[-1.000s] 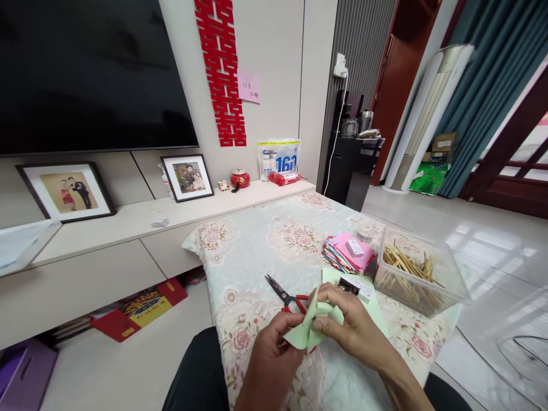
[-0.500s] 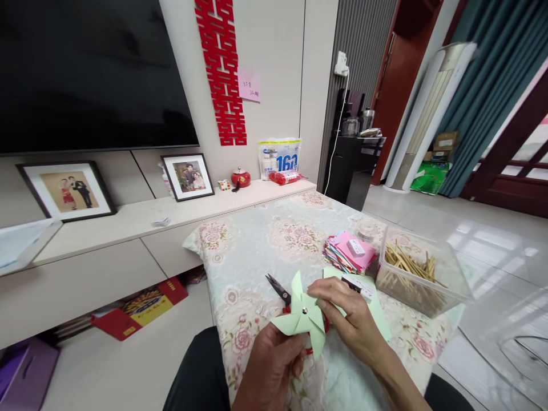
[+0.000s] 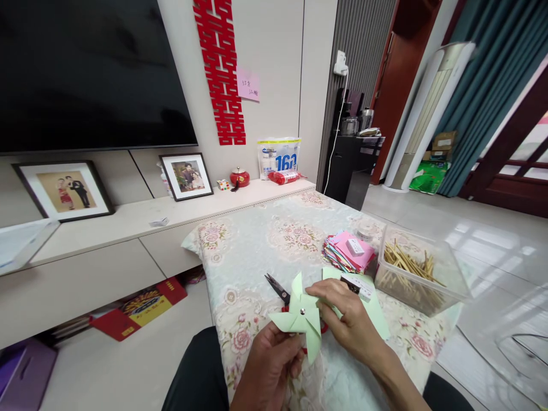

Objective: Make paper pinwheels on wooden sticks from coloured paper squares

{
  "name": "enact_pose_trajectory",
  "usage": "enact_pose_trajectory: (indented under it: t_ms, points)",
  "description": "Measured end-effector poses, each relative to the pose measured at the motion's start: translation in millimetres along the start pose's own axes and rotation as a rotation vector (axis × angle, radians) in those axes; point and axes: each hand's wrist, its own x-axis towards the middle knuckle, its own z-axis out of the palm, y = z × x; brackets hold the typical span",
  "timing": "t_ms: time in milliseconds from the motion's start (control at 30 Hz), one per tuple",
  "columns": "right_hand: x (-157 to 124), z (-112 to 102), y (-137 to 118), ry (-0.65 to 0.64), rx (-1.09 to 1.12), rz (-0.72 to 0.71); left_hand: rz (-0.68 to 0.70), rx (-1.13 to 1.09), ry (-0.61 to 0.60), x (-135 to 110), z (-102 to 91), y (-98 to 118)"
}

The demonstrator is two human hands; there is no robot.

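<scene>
Item: one light-green paper pinwheel point(image 3: 295, 323), vanes folded in to a shiny centre stud point(image 3: 302, 311), held above the floral-covered surface point(image 3: 257, 251), partly in front of scissors point(image 3: 278, 290). My left grip point(image 3: 273, 359): closed on the pinwheel's lower side. My right grip point(image 3: 349, 311): fingertips at the right-hand vane; whether pinching or merely touching, I cannot tell. Step in hand, by my judgement: adjusting a vane, folds already fastened. Next move, I judge, calls for a steady left hold and light right fingers, lest the paper crease. Alongside: stacked coloured paper point(image 3: 359, 264); clear tub point(image 3: 456, 294) of thin sticks point(image 3: 409, 265).
</scene>
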Motion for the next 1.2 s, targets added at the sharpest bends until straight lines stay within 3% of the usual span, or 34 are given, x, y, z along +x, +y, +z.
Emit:
enact_pose_trajectory:
  t_ms: [300, 500, 700, 967, 1200]
  points:
    - [2, 3, 2, 0.072, 0.013, -0.04, 0.016, 0.006, -0.03, 1, -0.1, -1]
    - [1, 0, 2, 0.01, 0.024, 0.014, 0.062, 0.032, 0.024, 4, 1.8, -4]
    - [2, -3, -8, 0.081, 0.108, 0.191, 0.227, 0.204, 0.149, 11, -3.9, -16]
    - [6, 12, -19, 0.175, 0.187, 0.35, 0.517, 0.522, 0.158, 6, 1.7, -19]
    - [8, 12, -19, 0.15, 0.258, 0.375, 0.565, 0.688, 0.151, 7, 1.7, -21]
